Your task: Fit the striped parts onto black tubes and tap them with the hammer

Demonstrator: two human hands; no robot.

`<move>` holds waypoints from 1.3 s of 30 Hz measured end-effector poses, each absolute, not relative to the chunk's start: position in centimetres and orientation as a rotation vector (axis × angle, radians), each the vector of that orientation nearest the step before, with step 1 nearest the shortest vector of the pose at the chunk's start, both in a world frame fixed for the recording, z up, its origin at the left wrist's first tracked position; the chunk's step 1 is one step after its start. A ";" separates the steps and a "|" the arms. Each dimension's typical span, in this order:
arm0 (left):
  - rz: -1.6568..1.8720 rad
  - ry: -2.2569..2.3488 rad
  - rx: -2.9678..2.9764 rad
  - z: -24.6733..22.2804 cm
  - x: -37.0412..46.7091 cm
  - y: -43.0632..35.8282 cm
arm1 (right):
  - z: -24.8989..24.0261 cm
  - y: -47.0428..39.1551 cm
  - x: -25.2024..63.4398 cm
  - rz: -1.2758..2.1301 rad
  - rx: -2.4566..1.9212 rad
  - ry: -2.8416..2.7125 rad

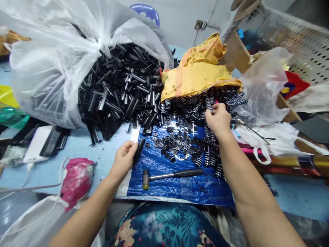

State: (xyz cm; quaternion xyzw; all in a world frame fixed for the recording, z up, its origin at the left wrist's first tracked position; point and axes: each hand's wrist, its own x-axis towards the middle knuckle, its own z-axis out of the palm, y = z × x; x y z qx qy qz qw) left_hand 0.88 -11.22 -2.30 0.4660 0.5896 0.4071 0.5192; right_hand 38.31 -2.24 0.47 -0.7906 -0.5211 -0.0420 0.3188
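Head view: at the front edge of a light-blue bench (105,152), laid flat, a shiny blue tarpaulin sheet (180,192). By the sheet's left edge, the left hand (123,158), closed, with a short black plastic tube (139,151) pinched between thumb and fingers, tilted, far end angled away from the bench's front edge. Over the sheet's far right corner, the right hand (219,119), fingers curled among black-and-silver ribbed rods (195,110); cannot tell whether gripping one, with fingertips partly hidden. Above those rods, a crumpled yellow sack (199,79), mouth toward the bench's front edge. Between the hands, scattered over the sheet's middle and rear edge, small round black discs with centre holes (180,142). Nearer the sheet's front edge, lying crosswise, a hammer with a steel shaft and black handle (164,176), head toward the front left corner, apart from both hands. Toward the bench's rear edge, left of the sack, a large heap of black plastic tubes (115,92), partly inside a gathered, translucent plastic bag (43,80). Near the bench's front edge, left of the left forearm, a pink plastic bundle (78,178).
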 end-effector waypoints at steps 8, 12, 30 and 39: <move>0.671 1.451 1.774 -2.2 -0.2 -11.8 | 0.0 -13.0 33.4 0.613 -1.401 -0.736; 0.350 1.748 1.990 -2.0 0.6 -11.5 | -0.6 -15.6 27.9 1.366 -1.199 -0.348; 0.780 1.258 1.958 1.0 4.2 -15.9 | -1.0 -18.3 22.0 1.627 -1.095 -0.531; 1.159 0.983 1.058 -0.3 5.1 -15.2 | -1.0 -18.4 21.2 1.718 -1.061 -0.304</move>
